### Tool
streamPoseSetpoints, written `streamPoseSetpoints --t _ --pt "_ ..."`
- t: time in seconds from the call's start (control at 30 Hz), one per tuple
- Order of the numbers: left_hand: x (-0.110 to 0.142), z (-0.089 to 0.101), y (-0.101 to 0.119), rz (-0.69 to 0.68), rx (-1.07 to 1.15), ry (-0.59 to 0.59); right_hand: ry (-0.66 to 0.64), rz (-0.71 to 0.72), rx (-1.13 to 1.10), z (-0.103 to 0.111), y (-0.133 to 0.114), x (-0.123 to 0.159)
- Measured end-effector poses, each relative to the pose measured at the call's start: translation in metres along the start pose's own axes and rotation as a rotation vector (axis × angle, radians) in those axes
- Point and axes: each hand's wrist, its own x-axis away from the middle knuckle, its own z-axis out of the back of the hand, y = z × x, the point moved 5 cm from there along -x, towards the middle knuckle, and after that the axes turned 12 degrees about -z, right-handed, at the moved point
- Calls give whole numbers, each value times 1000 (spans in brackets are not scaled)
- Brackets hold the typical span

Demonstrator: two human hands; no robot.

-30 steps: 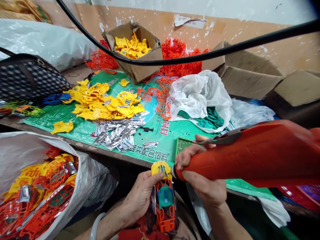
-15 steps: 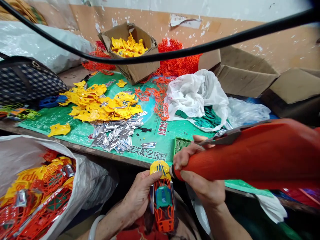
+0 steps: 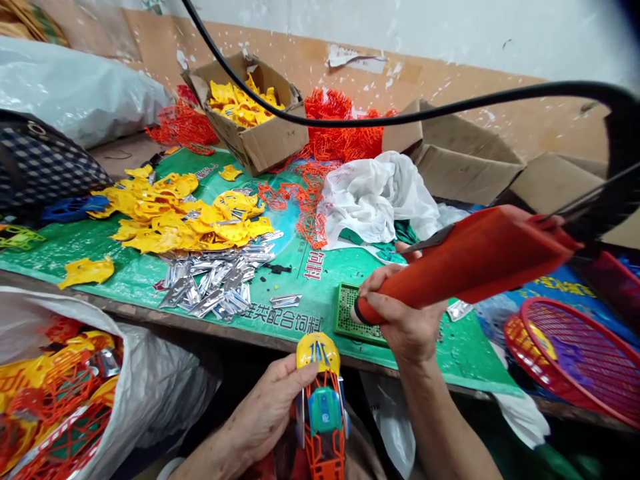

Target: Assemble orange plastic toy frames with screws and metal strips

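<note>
My left hand [image 3: 273, 400] is closed around a toy car [image 3: 325, 417] with an orange-red lattice frame, a yellow front cover and a green middle piece. The thumb presses on the yellow cover. In my right hand [image 3: 407, 320] is a corded electric screwdriver [image 3: 445, 267] in a red wrapping. Its tip points down into a small green tray [image 3: 345, 327] of tiny parts on the table, apart from the car; whether a screw is on the tip I cannot see.
Yellow covers [image 3: 180, 213] and silvery strips [image 3: 215, 283] lie heaped on the green sheet. A cardboard box [image 3: 270, 143] holds more covers. At lower left an open white sack [image 3: 145, 373] contains car bodies. A red basket [image 3: 595, 360] stands at right; a black cable [image 3: 350, 123] hangs across the view.
My right hand has drawn the screwdriver off the car's yellow cover and swung its tip over to the green tray. My left hand still holds the car, slightly lower in view.
</note>
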Motion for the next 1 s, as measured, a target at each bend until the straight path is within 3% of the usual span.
streamPoseSetpoints --t 0.37,0.67,1.0 --pt "-1 6 -1 -2 -75 185 -43 -47 24 -3 12 2" --pt "3 10 -6 -72 30 184 -1 -29 99 -2 15 2" --pt "-3 8 -2 -88 -77 184 -5 -1 110 -4 14 1"
